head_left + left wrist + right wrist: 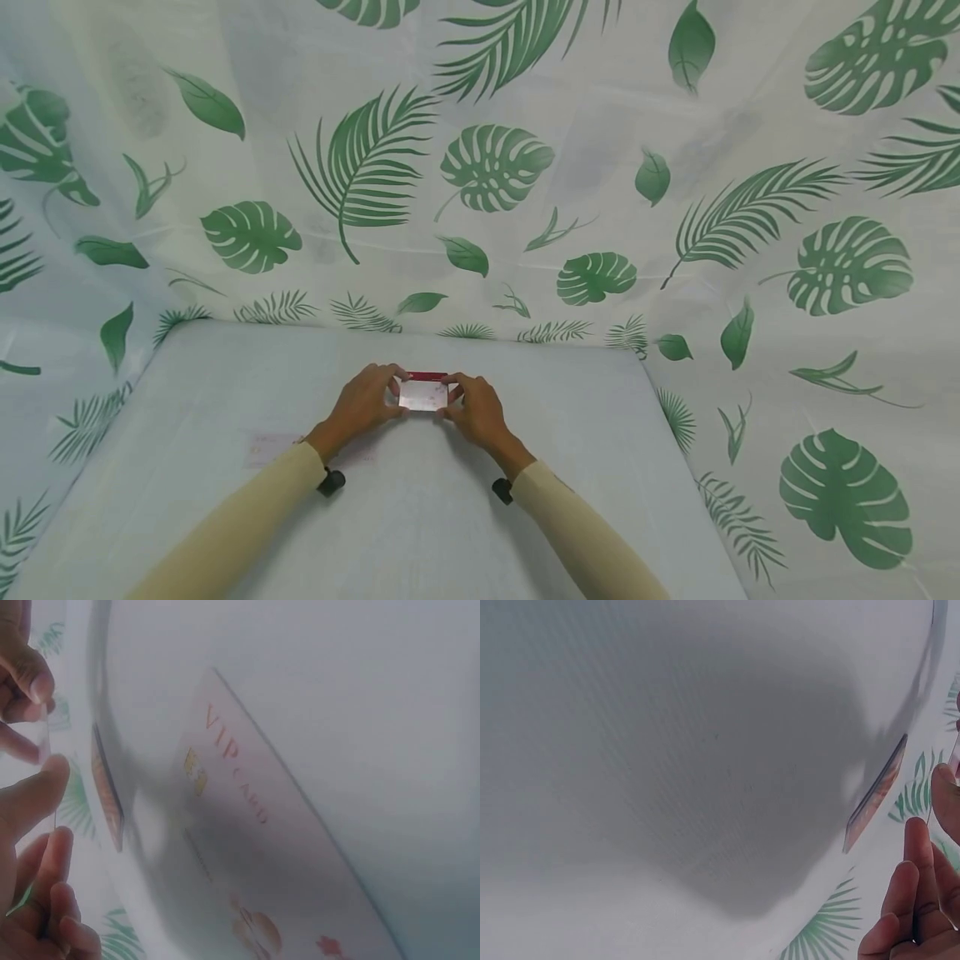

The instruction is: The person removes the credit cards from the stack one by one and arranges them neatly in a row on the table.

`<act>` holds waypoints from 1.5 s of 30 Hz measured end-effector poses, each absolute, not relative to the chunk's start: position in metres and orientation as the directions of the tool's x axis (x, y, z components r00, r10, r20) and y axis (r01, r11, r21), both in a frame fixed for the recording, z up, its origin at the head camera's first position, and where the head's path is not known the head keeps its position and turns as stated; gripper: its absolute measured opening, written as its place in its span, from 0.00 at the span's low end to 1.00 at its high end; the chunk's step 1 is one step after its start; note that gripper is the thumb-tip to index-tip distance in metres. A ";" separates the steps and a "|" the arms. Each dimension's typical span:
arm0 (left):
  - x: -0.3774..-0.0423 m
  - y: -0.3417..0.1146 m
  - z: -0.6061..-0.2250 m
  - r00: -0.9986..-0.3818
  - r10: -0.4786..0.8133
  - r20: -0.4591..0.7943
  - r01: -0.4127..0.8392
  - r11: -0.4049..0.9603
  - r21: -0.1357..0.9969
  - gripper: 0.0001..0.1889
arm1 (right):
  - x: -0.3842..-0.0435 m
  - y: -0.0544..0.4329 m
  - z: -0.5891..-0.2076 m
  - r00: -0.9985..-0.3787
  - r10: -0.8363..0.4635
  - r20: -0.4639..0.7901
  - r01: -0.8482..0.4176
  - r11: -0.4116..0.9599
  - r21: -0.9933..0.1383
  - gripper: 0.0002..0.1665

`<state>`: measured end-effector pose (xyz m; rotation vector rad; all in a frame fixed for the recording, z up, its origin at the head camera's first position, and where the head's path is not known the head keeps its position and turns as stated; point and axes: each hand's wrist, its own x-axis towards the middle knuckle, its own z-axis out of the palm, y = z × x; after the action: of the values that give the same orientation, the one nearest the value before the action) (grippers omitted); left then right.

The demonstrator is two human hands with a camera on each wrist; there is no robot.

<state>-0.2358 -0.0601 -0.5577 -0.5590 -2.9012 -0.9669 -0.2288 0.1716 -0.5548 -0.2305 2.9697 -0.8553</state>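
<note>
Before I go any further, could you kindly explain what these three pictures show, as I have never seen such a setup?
There is no machine here: a person works bare-handed, wearing pale sleeves. The wide picture comes from a camera on the head, looking forward and down; the other two come from the small black wrist cameras. The left hand and right hand together pinch the sides of a thin pale card, holding it above a white table. On the table lies a pale VIP card, seen large in the left wrist view. Both wrist views also show a flat reddish item lying further off, too slanted to identify. Behind is a white curtain printed with green leaves.
</note>
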 end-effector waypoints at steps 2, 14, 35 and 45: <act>-0.233 -0.061 -0.557 -0.933 0.330 0.142 0.349 0.740 0.575 0.28 | -0.226 0.172 -0.554 -0.987 -0.161 0.004 -0.138 0.837 -0.530 0.32; -0.219 -0.067 -0.558 -0.922 0.349 0.167 0.378 0.726 0.575 0.29 | -0.211 0.170 -0.553 -0.984 -0.176 0.006 -0.152 0.833 -0.531 0.32; -0.194 -0.070 -0.562 -0.922 0.349 0.168 0.381 0.736 0.559 0.29 | -0.184 0.174 -0.553 -0.973 -0.230 0.019 -0.205 0.824 -0.528 0.31; -0.182 -0.070 -0.564 -0.924 0.348 0.156 0.373 0.738 0.563 0.29 | -0.173 0.177 -0.556 -0.965 -0.257 0.046 -0.242 0.817 -0.524 0.31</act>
<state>-0.1823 -0.0696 -0.5645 -0.5999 -2.8911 -0.9499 -0.1732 0.1770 -0.5561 -0.4083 2.9683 -0.8503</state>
